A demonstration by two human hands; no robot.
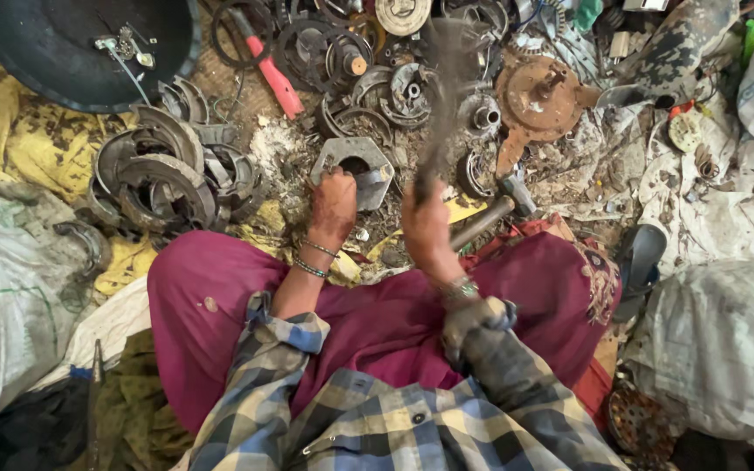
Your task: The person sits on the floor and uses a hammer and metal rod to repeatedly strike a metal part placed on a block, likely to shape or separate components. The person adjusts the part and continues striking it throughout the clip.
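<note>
1. While you sit on the floor (290, 157) with your legs in magenta cloth, scrap metal lies spread across the far ground: a big dark round pan (63, 52) at the far left, a heap of curved grey brake shoes (163, 174) to the left, and a rusty orange disc (538, 96) at the far right.
2. White sacks (717, 340) lie at your right, and another sack sits at your left.
3. A red-handled tool (272, 74) lies far of centre among rings and bearings.
4. Your left hand (333, 209) rests on the near edge of a grey hexagonal metal housing (355, 166), fingers closed over its rim; the housing sits on the floor just beyond your knees, centre of the scene.
5. Your right hand (425, 227) has its fingers wrapped around a hammer (442, 96), raised and motion-blurred above the housing's right side.
6. Another hammer (495, 209) lies on the floor just right of that hand.
</note>
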